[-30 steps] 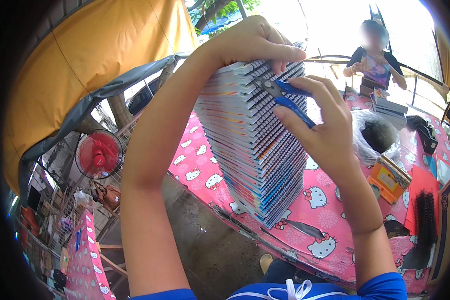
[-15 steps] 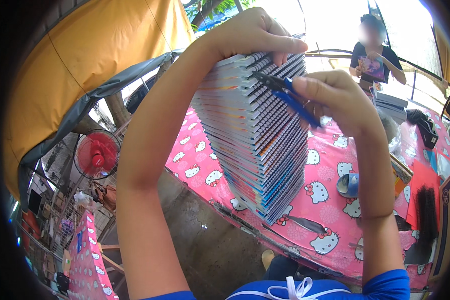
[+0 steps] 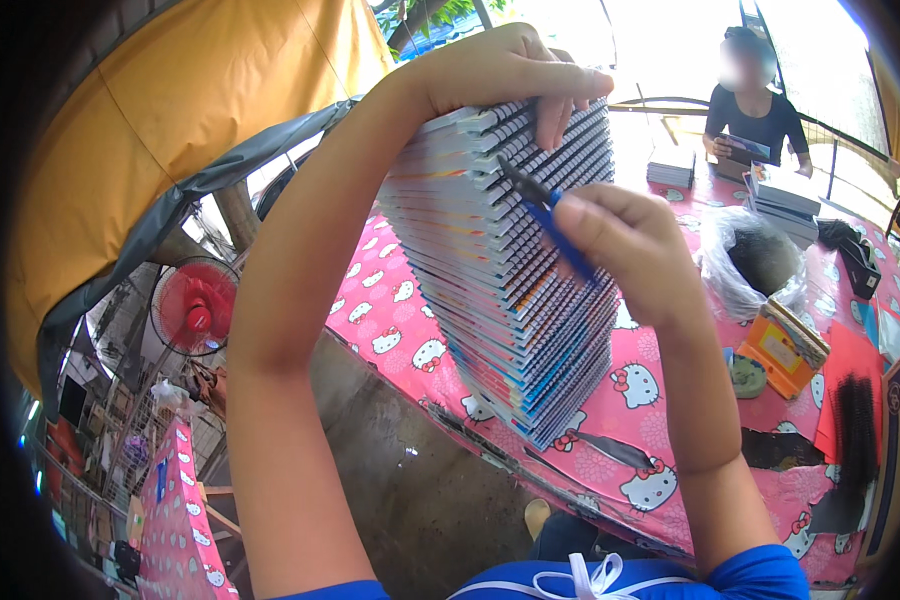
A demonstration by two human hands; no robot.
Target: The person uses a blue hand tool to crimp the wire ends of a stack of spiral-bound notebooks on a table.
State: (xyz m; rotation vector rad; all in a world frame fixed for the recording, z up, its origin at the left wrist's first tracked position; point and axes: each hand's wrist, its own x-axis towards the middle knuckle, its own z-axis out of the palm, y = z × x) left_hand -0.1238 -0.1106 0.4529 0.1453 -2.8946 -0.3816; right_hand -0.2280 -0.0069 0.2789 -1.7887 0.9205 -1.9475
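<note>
A tall stack of spiral-bound notebooks (image 3: 505, 270) rises before me, its coil edges turned to the right. My left hand (image 3: 515, 75) is closed over the top of the stack, with some fingers bent down against the upper coils. In my right hand (image 3: 630, 245) is a pair of blue-handled wire cutters (image 3: 568, 245), fingers wrapped round the handles. Their dark jaws point up and left at the coil ends near the corner of the upper notebooks. Whether the jaws touch a wire I cannot tell.
The table has a pink patterned cover (image 3: 635, 385). On its right lie a clear plastic bag (image 3: 715, 250), an orange box (image 3: 775, 350), black coils (image 3: 852, 430) and a carton (image 3: 895, 460). A person (image 3: 760, 115) sits across, behind stacked books (image 3: 785, 195). A red fan (image 3: 198, 310) stands at left.
My right hand and the cutters have moved down and left, and the jaws now point more steeply upward. My left hand stays on the stack. The person opposite has lowered a book.
</note>
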